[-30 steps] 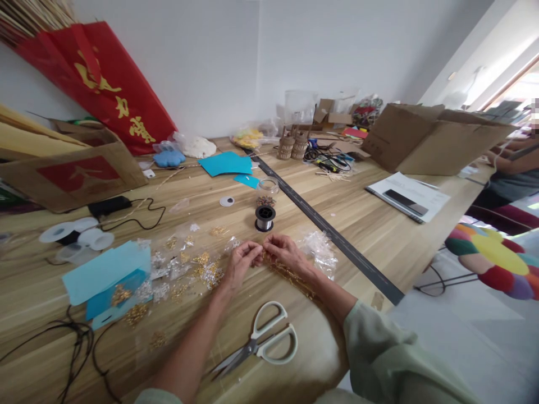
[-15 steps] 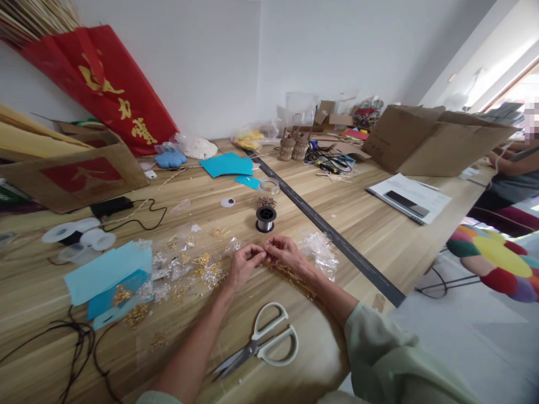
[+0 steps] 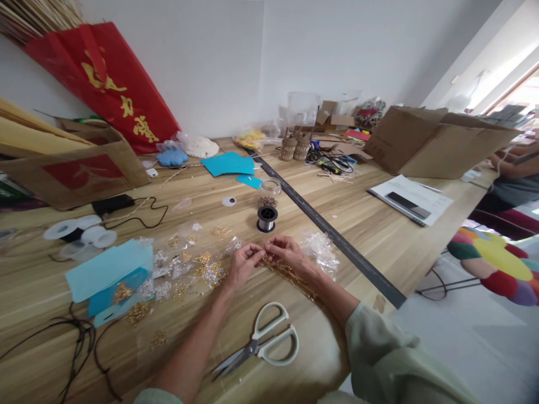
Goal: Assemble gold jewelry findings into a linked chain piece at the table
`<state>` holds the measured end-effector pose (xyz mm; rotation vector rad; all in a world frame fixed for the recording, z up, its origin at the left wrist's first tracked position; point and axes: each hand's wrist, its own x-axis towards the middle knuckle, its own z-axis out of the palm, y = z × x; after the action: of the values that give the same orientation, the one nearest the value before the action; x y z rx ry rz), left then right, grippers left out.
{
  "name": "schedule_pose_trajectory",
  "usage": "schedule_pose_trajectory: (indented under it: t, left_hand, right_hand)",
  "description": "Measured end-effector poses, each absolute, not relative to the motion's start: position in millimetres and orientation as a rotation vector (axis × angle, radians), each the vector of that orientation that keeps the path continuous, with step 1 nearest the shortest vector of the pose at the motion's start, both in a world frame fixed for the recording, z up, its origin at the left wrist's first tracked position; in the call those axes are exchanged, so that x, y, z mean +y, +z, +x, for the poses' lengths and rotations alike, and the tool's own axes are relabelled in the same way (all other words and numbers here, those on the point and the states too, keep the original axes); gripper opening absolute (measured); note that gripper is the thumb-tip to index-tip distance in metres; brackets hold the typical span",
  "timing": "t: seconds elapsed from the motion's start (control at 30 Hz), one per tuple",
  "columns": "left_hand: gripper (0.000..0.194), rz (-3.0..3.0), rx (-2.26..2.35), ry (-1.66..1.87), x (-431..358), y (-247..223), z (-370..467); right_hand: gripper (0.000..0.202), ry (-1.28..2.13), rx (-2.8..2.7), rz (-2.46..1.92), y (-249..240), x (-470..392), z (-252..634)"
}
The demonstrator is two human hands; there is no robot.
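Thumb and fingers of my left hand (image 3: 245, 264) are pinched together, meeting the fingertips of my right hand (image 3: 284, 252). A small gold-coloured piece shows between the two hands, and a gold chain (image 3: 290, 275) trails from there across the table under my right hand. Just beyond the hands stands a black spool of wire (image 3: 266, 219), with a jar of beads (image 3: 269, 193) behind it. Gold and silver findings (image 3: 210, 271) lie in a pile left of my left hand. Scissors (image 3: 256, 342) with pale handles rest nearer to me, their blades slightly apart.
Blue cards (image 3: 109, 269), white spools (image 3: 80, 233) and black cords (image 3: 78, 342) lie left. Crumpled plastic bags (image 3: 320, 252) sit right of my hands. A phone (image 3: 408, 205) rests on papers near a cardboard box (image 3: 429, 140). A person's arm shows at far right.
The view has shifted slightly. More of the small gold piece shows between my fingertips; both hands keep nearly the same pose.
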<state>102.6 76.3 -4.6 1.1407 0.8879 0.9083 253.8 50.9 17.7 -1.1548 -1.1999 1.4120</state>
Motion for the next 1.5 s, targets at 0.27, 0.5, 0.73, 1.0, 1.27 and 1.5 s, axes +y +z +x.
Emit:
schedule_pose_trajectory:
  t: [0.27,0.5,0.73,1.0,1.27,1.5]
  left_hand:
    - [0.024,1.106,0.901,0.905,76.6,-3.9,101.3]
    - [0.022,1.066,0.864,0.894,77.1,-5.4,100.1]
    - [0.022,1.058,0.834,0.882,77.7,-5.9,99.9]
    - [0.022,1.056,0.833,0.870,77.5,-6.1,99.3]
    - [0.025,1.060,0.835,0.854,78.0,-6.0,101.0]
    - [0.024,1.052,0.863,0.891,77.5,-8.1,101.2]
  right_hand:
    - [0.031,1.467,-1.171,-1.123,17.4,50.2,256.4]
    - [0.032,1.516,-1.115,-1.106,12.0,53.8,259.2]
    - [0.034,1.533,-1.093,-1.101,12.5,53.3,258.8]
    - [0.030,1.486,-1.118,-1.109,12.6,53.1,258.3]
    - [0.029,1.455,-1.173,-1.138,13.6,52.8,257.5]
    - [0.031,1.375,-1.180,-1.144,16.0,54.5,262.7]
